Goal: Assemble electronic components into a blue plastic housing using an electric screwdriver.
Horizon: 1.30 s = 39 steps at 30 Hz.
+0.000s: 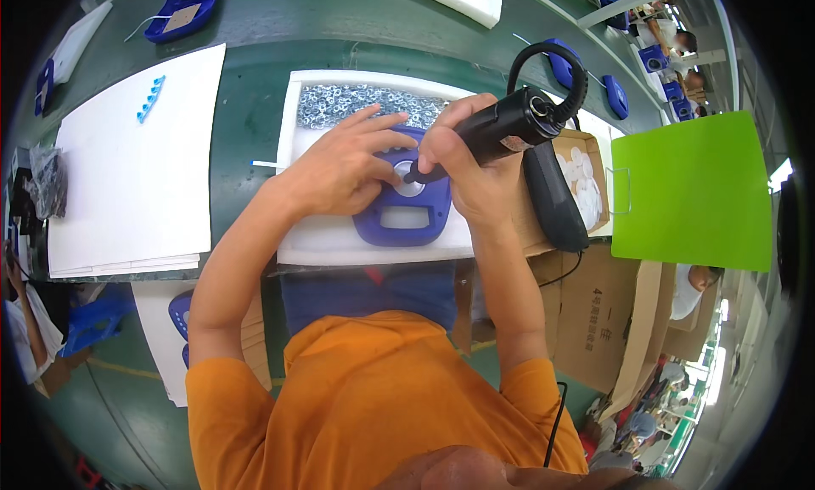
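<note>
In my right hand (480,180) is a black electric screwdriver (514,125), tilted with its tip down at a round silver disc (413,189). That disc sits in a blue plastic housing (407,236) with a rectangular window. My left hand (335,168) rests over the housing's left side. Its outer fingers are spread, while the thumb and a bent finger touch down beside the disc and the screwdriver tip. Under the housing lies a white foam tray (327,246), its far compartment filled with small metal nuts (331,104). My left fingers cover part of the housing.
White sheets (140,193) with a blue strip (151,100) lie at left. To the right are a black elongated case (552,197), a box of white round pieces (581,180) and a green panel (692,193). Another blue housing (185,15) stands at far left. Cardboard boxes (598,312) stand below right.
</note>
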### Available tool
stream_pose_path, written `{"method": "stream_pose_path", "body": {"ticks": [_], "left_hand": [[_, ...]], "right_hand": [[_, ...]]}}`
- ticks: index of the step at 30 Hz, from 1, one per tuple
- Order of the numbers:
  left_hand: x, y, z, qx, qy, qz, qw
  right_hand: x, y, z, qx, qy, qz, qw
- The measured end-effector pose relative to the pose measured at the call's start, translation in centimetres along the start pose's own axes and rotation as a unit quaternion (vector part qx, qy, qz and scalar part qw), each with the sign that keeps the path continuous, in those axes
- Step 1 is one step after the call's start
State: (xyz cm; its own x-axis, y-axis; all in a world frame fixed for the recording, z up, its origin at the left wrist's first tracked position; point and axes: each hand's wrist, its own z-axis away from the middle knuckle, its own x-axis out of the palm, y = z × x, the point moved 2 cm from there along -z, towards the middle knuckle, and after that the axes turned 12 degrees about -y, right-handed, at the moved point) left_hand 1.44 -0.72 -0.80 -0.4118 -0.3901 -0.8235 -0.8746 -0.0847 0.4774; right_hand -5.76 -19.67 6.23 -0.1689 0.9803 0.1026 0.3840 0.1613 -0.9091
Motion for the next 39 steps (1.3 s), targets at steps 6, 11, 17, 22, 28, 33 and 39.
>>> {"method": "stream_pose_path", "body": {"ticks": [6,11,17,22,28,33,39], "left_hand": [[0.0,0.1,0.0,-0.001,0.004,0.002,1.0],[0.0,0.0,0.1,-0.003,0.0,0.004,1.0],[0.0,0.3,-0.2,-0.009,-0.012,0.002,1.0],[0.2,-0.2,-0.1,-0.015,-0.028,0.004,0.999],[-0.3,0.2,-0.5,-0.008,-0.019,0.013,1.0],[-0.5,0.4,-0.3,-0.024,-0.027,0.022,0.999],[-0.8,0.5,-0.8,-0.02,-0.038,0.017,0.999]], "right_hand": [[0.0,0.2,0.1,0.009,0.005,0.012,1.0],[-0.3,0.2,-0.1,0.003,-0.003,0.014,1.0],[-0.7,-0.1,0.1,0.015,0.005,0.018,1.0],[-2.8,-1.5,0.3,-0.029,-0.032,0.004,0.999],[-11.4,-6.1,0.6,0.042,0.129,0.12,0.983],[-18.8,-2.6,1.2,0.237,0.13,0.378,0.886],[-19.6,0.9,2.4,0.372,0.013,0.586,0.72]]}}
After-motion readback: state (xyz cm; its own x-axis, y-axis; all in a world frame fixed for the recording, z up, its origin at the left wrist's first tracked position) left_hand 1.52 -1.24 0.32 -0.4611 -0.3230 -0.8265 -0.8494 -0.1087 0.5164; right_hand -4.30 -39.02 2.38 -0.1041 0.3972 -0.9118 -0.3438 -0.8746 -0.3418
